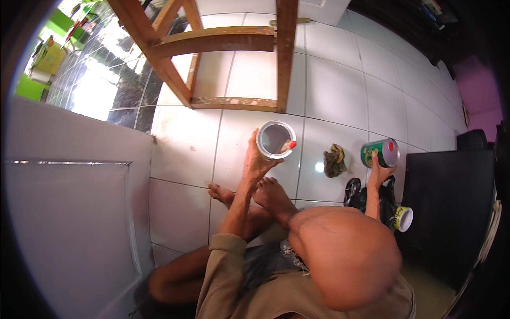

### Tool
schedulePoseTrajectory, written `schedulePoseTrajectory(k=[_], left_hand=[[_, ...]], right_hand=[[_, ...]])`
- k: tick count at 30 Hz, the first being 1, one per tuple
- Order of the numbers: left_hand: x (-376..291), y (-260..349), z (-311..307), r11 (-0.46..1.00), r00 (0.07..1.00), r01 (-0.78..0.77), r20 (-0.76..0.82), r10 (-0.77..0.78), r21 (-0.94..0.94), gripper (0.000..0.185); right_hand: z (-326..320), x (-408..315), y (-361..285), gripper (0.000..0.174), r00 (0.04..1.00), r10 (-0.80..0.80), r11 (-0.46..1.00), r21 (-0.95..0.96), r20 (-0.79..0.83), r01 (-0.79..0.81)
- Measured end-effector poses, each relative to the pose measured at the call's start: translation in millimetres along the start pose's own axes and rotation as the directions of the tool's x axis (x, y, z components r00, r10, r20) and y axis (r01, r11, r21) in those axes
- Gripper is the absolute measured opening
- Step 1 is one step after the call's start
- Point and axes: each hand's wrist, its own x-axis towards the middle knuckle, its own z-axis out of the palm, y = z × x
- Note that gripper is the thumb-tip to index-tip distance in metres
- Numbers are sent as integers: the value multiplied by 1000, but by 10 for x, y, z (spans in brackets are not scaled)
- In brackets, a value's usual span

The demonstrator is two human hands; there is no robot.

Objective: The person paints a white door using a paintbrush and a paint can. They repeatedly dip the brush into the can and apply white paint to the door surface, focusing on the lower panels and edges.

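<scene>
My left hand (pixel 257 157) is wrapped around an open metal can (pixel 275 123) above the tiled floor. A brush with a red-tipped handle (pixel 291 145) leans against the can's inner wall; its lower end is hidden. Out to the right, my right hand (pixel 381 173) grips a green metal can (pixel 368 154) with a red cap, tilted so its end faces right. Between the two cans a crumpled, stained rag (pixel 335 161) lies on the floor. Below my right hand is a black plastic bag (pixel 358 195), partly hidden behind my wrist.
A wooden frame with legs and rungs (pixel 235 103) stands ahead. At the left is a pale panelled door (pixel 71 207). A black cabinet (pixel 442 207) flanks the right side, with a small yellow-labelled container (pixel 404 219) beside it. Dark shiny tiles (pixel 127 91) lie past the doorway.
</scene>
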Motion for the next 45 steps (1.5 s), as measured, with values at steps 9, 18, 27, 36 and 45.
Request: schedulePoseTrajectory(k=[9, 18, 27, 36, 45], left_hand=[[-56, 155, -5, 999, 999, 25, 38, -24, -26, 112], [-101, -28, 151, 991, 991, -124, -45, 126, 45, 116], [-260, -214, 74, 957, 951, -257, -141, 276, 137, 124], [-346, -105, -36, 984, 976, -147, -146, 160, 97, 119], [-367, -174, -177, 954, 944, -273, -158, 290, 125, 117]], right_hand=[[-204, -504, -344, 94, 983, 128, 973, 174, 129, -149], [455, -1421, -2507, 51, 378, -417, 838, 187, 827, 513], [711, -1669, -2488, 22, 299, -488, 795, 276, 820, 540], [885, -1743, -2693, 16, 18, -616, 524, 393, 787, 755], [930, -1685, -2752, 13, -262, -677, 392, 639, 687, 662]])
